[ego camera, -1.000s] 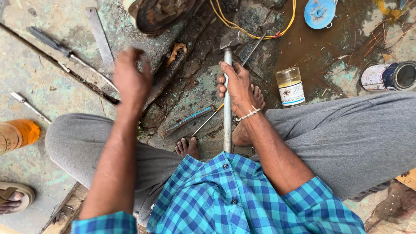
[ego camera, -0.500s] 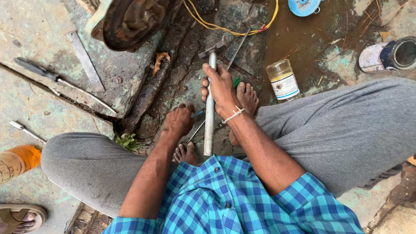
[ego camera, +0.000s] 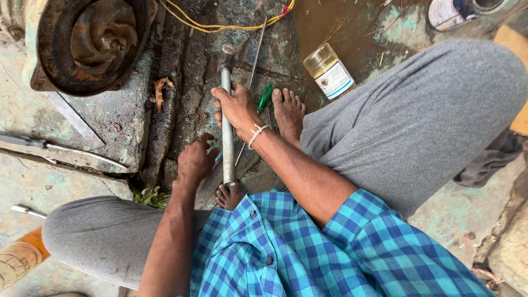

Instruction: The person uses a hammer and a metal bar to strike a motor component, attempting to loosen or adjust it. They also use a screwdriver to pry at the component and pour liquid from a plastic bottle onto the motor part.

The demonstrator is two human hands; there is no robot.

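Note:
My right hand [ego camera: 237, 108] grips a long grey metal pipe [ego camera: 226, 144] that stands roughly lengthwise away from me on the stained floor, its near end by my toes [ego camera: 227, 195]. My left hand [ego camera: 196, 161] rests on the ground just left of the pipe, fingers curled; what it touches is hidden. A green-handled screwdriver [ego camera: 264, 98] lies beside my right hand, near my other bare foot [ego camera: 288, 113]. A thin metal rod [ego camera: 256, 49] runs up from behind the hand.
A rusty round pump housing [ego camera: 91, 41] sits at the upper left. Yellow wire [ego camera: 231, 26] loops across the top. A small labelled jar [ego camera: 329, 71] stands at the upper right, a tin [ego camera: 456, 12] beyond it. Flat metal strips [ego camera: 71, 115] and tools lie left.
The view has shifted down and closer. My left hand came back from the far left to the floor beside the pipe. My right hand stays shut on the pipe.

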